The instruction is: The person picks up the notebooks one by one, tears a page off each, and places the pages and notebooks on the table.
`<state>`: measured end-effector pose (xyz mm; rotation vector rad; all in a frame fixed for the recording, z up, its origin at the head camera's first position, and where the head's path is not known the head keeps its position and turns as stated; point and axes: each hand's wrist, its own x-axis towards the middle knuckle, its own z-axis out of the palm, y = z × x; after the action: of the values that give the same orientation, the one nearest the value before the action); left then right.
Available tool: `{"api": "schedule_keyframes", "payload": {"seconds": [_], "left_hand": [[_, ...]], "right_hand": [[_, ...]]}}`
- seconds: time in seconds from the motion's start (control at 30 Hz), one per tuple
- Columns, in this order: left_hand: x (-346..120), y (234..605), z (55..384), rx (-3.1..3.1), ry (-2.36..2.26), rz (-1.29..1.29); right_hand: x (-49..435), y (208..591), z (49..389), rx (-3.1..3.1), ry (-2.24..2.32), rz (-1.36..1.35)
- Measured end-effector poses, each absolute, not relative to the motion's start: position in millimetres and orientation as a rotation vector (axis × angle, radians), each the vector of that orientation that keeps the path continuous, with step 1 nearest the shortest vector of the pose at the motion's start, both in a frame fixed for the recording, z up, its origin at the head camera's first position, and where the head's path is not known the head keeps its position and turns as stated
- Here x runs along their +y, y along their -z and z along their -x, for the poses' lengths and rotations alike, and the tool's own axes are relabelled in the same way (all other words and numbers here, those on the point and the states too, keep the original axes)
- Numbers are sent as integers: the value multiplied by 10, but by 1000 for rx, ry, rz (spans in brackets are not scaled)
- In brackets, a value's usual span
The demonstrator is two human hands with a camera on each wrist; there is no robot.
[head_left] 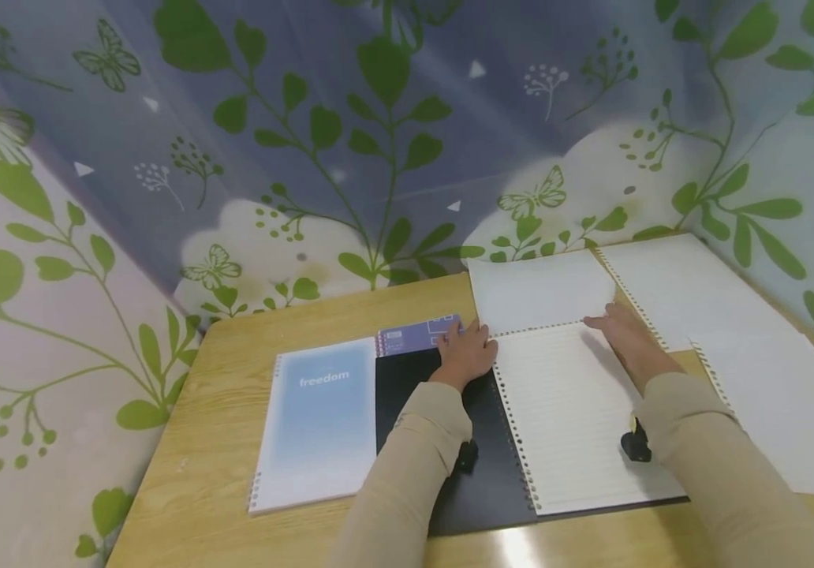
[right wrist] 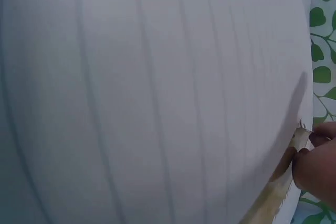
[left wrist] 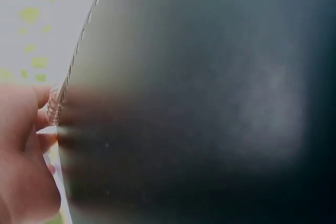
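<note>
A lined loose-leaf notebook (head_left: pixel 570 410) lies open on its black back cover (head_left: pixel 485 481), with punched holes down the left edge of its pages. My left hand (head_left: pixel 465 353) is at the upper left of these pages, over the black cover. In the left wrist view its fingers pinch a clear spiral coil (left wrist: pixel 53 107) at the punched edge. My right hand (head_left: pixel 630 335) reaches over the upper right corner of the lined page, its fingers spread and its shadow falling on the paper. In the right wrist view the fingertips are right at the page edge.
A pale blue notebook cover marked "freedom" (head_left: pixel 322 426) lies at the left. A small purple spiral notebook (head_left: pixel 414 335) is behind the black cover. White punched sheets (head_left: pixel 783 402) spread along the right and back of the wooden table (head_left: pixel 194 465). A leaf-print curtain (head_left: pixel 378 158) borders the table.
</note>
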<state>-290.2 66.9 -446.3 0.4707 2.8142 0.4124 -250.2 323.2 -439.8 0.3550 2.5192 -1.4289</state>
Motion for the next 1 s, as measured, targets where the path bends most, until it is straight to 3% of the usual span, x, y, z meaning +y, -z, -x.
{"api": "schedule_keyframes", "payload": {"seconds": [0.17, 0.5, 0.73, 1.0], "left_hand": [[636, 4451, 2862, 2782, -402, -458], [496, 4382, 2873, 2826, -518, -500], [111, 4185, 2762, 2906, -593, -536], [-495, 4080, 2403, 2979, -610, -263]], "right_hand": [[3225, 4450, 2461, 2688, 876, -271], [3315, 4342, 2345, 2728, 851, -253], [3438, 4183, 2187, 2809, 868, -142], [3301, 4348, 1728, 2973, 803, 143]]}}
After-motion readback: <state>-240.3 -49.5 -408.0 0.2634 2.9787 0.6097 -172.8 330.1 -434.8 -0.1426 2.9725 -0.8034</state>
